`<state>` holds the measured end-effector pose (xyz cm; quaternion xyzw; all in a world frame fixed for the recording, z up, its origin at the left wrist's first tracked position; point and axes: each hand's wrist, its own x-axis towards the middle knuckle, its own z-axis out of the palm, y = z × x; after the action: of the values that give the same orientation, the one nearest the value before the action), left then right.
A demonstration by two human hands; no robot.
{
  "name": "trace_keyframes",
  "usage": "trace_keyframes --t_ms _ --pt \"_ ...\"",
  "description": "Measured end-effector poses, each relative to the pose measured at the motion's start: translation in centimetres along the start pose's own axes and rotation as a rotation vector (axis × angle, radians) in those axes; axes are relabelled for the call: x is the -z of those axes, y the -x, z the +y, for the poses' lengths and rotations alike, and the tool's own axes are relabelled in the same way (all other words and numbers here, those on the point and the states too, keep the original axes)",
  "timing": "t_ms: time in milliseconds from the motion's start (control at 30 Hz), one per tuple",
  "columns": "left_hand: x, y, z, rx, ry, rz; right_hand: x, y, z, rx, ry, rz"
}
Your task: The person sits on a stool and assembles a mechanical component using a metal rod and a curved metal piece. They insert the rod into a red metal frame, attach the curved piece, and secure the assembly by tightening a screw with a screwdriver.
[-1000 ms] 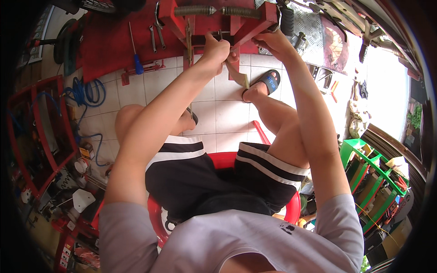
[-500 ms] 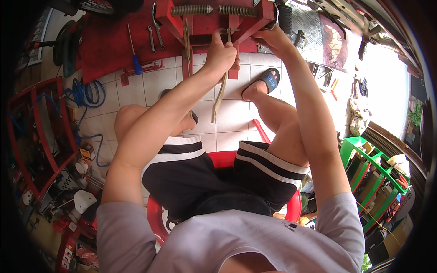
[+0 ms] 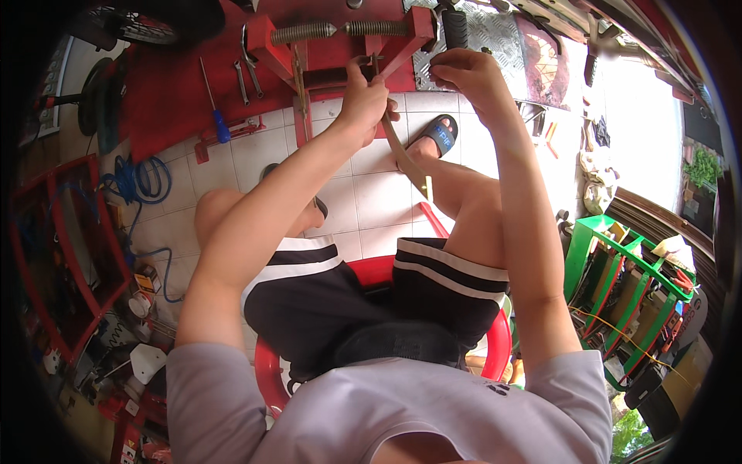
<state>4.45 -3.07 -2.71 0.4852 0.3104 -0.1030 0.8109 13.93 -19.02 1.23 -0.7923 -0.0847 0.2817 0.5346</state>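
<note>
My left hand (image 3: pixel 363 107) is closed round a long narrow golden-brown strip (image 3: pixel 398 147), possibly a chain, at the red metal stand (image 3: pixel 420 35). The strip hangs below the hand, bends to the right and ends above my right shin. A similar strip (image 3: pixel 299 73) hangs at the stand's left side. Two coil springs, a left one (image 3: pixel 303 32) and a right one (image 3: pixel 376 29), lie across the stand's top. To the right of the stand, my right hand (image 3: pixel 473 76) is raised with its fingers curled and pinched; whatever they hold is too small to tell.
A blue-handled screwdriver (image 3: pixel 221 127) and several wrenches (image 3: pixel 242 82) lie left of the stand on red covering (image 3: pixel 166 93). A coiled blue hose (image 3: pixel 139 182) is on the tiled floor. I sit on a red stool (image 3: pixel 498 344); a green rack (image 3: pixel 595 232) stands at right.
My right hand has lifted away from the stand's right side and come back a little. The strip's hanging end has swung right. The view has shifted slightly.
</note>
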Motion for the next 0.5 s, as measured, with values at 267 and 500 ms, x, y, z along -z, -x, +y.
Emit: trace_keyframes --t_ms 267,500 --pt "-0.3 0.2 -0.3 0.058 0.065 -0.075 -0.4 -2.7 1.6 0.052 0.089 0.172" --pt "-0.8 -0.2 -0.5 0.046 0.085 -0.116 -3.4 -3.6 1.7 0.049 0.314 0.276"
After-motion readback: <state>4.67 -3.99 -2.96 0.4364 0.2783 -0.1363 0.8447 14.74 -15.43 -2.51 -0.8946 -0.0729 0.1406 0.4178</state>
